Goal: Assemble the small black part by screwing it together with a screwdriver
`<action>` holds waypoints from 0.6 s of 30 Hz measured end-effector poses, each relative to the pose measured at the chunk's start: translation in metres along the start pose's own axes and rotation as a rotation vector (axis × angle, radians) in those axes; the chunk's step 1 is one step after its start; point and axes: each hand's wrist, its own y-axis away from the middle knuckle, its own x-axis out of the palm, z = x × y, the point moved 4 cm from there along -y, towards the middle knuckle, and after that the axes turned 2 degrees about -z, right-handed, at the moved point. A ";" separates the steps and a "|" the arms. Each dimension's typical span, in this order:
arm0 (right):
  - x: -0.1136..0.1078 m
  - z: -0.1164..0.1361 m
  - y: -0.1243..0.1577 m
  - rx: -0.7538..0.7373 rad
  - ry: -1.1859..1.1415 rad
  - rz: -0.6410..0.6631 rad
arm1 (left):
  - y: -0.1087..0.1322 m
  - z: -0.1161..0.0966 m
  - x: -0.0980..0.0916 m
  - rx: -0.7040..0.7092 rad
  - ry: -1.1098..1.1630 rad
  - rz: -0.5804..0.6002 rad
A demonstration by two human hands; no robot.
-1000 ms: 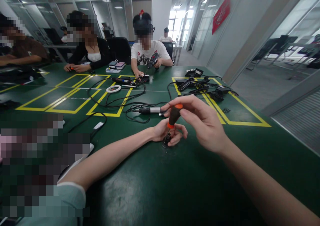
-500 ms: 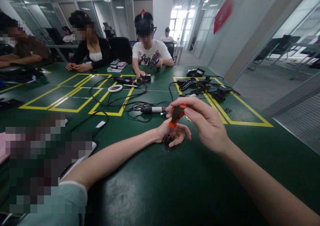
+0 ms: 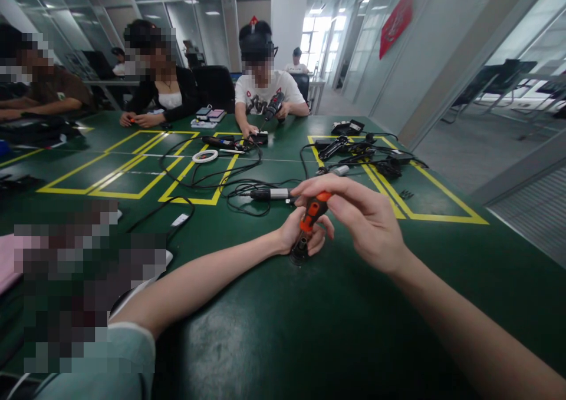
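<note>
On the tabletop (image 3: 354, 329), near half: a black-and-orange screwdriver (image 3: 315, 210) stands tilted, its shaft pointing down at a small dark part (image 3: 299, 253).
Right hand (image 3: 369, 220): fingers pinched around the handle's orange top.
Left hand (image 3: 290, 232): fingers curled loosely about the dark part; whether they grip it, I cannot tell.
Right edge: slants well apart from the right hand, green surface between; a cable tangle (image 3: 389, 167) lies nearer that edge.
Silver-barrelled tool (image 3: 272, 194): just beyond the left hand, right end behind the right fingers.
Hard to make out: screwdriver tip, lost against the dark part; items beside the left forearm (image 3: 212, 276), pixelated; near edge, cut off.
</note>
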 end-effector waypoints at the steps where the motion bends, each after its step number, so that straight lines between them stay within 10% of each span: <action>1: 0.000 0.001 0.000 -0.035 0.016 -0.009 | 0.000 -0.001 0.000 -0.008 -0.003 -0.010; 18: -0.004 -0.005 0.002 -0.166 0.028 -0.155 | 0.000 -0.006 -0.003 -0.120 -0.073 0.047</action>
